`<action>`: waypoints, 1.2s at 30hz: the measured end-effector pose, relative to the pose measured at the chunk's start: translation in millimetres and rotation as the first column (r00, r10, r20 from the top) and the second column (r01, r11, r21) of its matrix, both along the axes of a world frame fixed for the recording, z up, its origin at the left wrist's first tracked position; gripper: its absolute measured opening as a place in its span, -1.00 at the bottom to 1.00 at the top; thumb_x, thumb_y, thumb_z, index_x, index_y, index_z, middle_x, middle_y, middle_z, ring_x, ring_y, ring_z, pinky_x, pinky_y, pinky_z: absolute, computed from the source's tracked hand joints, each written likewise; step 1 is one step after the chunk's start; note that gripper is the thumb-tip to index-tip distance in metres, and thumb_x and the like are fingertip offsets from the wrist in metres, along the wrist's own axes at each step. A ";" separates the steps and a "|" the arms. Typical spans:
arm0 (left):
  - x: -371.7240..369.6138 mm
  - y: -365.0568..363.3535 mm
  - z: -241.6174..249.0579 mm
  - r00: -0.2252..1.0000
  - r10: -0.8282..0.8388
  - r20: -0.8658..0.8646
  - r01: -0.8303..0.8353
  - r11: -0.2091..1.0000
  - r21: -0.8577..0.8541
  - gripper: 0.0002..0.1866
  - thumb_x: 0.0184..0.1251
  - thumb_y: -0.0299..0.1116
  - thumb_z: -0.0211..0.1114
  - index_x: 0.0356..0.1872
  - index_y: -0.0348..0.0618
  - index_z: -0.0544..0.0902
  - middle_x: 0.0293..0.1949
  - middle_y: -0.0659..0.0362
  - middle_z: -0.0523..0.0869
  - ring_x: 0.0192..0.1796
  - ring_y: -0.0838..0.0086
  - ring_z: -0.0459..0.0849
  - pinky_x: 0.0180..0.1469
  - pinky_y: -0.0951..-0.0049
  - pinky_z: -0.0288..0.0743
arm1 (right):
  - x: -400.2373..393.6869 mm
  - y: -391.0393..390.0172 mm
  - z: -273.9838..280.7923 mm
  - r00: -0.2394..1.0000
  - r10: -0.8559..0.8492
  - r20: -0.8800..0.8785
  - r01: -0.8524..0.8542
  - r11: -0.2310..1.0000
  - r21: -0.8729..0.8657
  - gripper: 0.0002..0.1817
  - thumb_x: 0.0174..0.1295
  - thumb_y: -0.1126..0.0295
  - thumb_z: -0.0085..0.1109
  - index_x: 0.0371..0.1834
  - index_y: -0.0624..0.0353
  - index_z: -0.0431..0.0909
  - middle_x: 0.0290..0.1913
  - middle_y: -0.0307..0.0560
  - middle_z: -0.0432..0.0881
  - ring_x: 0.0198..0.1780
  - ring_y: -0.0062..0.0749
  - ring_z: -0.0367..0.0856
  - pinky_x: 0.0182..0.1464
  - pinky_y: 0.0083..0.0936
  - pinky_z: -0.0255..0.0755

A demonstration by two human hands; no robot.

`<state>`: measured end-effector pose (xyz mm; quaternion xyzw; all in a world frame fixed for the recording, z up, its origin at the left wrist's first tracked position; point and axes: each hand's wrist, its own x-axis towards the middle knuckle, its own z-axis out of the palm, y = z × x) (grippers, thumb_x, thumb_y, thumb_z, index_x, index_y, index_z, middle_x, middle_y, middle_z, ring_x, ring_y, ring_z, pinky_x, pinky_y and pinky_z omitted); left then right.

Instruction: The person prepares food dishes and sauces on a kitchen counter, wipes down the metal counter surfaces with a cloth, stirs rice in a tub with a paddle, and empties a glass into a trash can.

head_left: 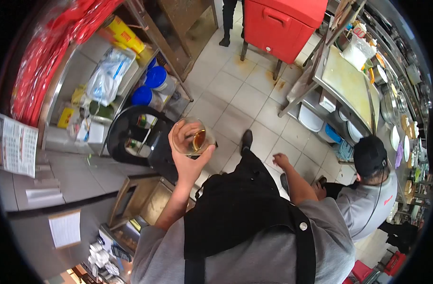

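My left hand [184,149] is wrapped round a clear drinking glass [199,141]. The glass is held up in front of my body and has a little amber-brown liquid in it. Over the floor to the right hangs my right hand [281,161], with its fingers loosely bent and apart and no object visible in it. A black chair [126,128] stands just left of the glass.
A metal shelf [143,78] with blue-lidded tubs [159,77] and bags lines the left. Ahead stands a red cooler [273,33] on legs, with another person's legs [228,21] beside it. A worktable [344,78] is on the right. Close on my right is a co-worker [372,189].
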<state>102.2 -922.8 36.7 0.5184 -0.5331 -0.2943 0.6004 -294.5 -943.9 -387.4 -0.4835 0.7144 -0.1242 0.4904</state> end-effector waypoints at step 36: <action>157.8 -845.0 -11.2 0.998 0.046 0.045 -0.046 0.999 -0.001 -0.05 -0.04 -0.57 0.53 0.39 -0.24 0.14 0.19 -0.02 0.49 0.19 0.30 0.51 0.27 0.28 0.42 | 293.3 -869.7 35.1 0.854 0.382 0.353 -0.483 0.834 0.266 -0.57 0.19 0.19 0.13 0.06 0.17 0.67 -0.09 -0.01 0.76 -0.09 -0.24 0.73 0.00 -0.33 0.58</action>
